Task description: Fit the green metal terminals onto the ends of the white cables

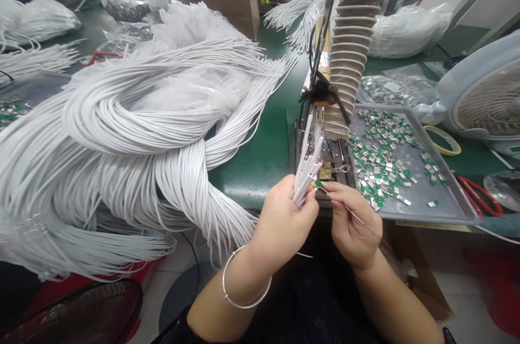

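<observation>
The cables (pixel 305 180) are white, the tabletop (pixel 239 181) green.

Assembly workshop: cable bundles (pixel 134 132), ribbed duct (pixel 357 24), parts tray (pixel 444 201)

Overall bright; cool, diffuse light, prob. from overhead. White cables (pixel 122 116) L of ribbed hose (pixel 357 35) v. pale, nr washed out; soft glare on green tabletop (pixel 247 184) below-L of it. Deep shadow under table edge, well below hose. Wide-angle stretch far R of hose, bowing fan (pixel 487 89). Bg behind hose soft, w/ pixelated patch L of its top. Small green board (pixel 318 185) below hose: fine detail smeary.
</observation>
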`<state>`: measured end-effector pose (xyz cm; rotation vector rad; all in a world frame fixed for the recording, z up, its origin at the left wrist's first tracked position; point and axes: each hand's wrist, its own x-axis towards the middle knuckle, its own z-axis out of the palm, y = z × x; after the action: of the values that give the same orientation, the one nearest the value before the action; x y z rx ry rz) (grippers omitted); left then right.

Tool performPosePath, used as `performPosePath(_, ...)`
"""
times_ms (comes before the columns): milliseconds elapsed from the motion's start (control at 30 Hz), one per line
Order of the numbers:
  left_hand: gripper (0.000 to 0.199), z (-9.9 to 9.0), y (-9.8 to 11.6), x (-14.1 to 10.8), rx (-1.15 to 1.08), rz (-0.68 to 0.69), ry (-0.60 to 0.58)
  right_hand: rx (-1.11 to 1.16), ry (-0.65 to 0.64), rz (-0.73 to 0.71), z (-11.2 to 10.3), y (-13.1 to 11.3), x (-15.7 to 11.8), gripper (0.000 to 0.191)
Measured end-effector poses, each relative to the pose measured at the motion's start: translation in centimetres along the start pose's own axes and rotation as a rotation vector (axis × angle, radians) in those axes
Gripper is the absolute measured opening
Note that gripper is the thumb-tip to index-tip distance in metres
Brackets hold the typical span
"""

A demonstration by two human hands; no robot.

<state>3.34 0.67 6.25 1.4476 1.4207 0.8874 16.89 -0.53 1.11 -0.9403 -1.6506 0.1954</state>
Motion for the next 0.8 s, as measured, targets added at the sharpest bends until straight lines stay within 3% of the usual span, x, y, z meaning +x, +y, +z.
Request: performPosePath(800,0.004,-0.30,0.65,0.11,0.034,0.028,0.047,-0.044,0.007,-0.015,0.40,-0.11,0.72,0.021)
